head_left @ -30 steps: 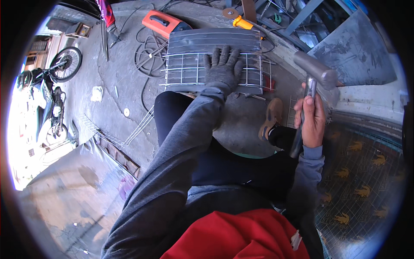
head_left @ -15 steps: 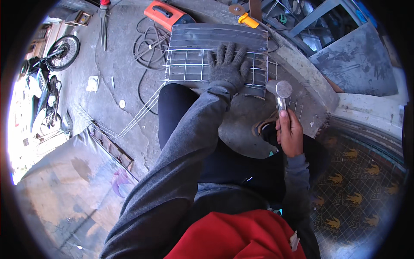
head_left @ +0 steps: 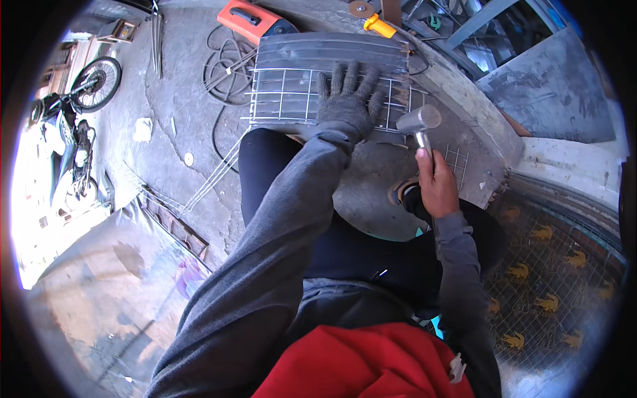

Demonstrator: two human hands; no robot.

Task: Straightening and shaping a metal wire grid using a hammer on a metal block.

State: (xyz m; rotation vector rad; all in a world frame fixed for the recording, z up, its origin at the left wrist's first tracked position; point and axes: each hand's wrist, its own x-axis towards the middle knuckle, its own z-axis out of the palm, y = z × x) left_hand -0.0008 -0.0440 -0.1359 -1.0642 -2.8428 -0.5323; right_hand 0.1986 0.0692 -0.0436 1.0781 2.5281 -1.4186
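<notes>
My left hand [head_left: 347,98], in a dark knitted glove, lies flat with fingers spread on a wire mesh grid [head_left: 285,96]. The grid rests on a grey metal sheet [head_left: 332,50] on the concrete floor. My right hand [head_left: 434,179] is bare and grips the handle of a steel hammer [head_left: 419,123]. The hammer's head hangs just above the right end of the grid, close beside my gloved fingers. My dark trouser legs fold under me below the grid.
An orange power tool [head_left: 255,18] and coiled black cable [head_left: 222,66] lie behind the grid. A yellow-handled tool [head_left: 378,25] lies at the back. Motorbikes [head_left: 76,126] stand at far left. Metal bars [head_left: 176,222] lie at left; patterned mesh [head_left: 557,278] covers the right.
My right hand has swung the hammer down and leftward from a raised position at the right to the grid's right end. My left hand stays pressed on the mesh.
</notes>
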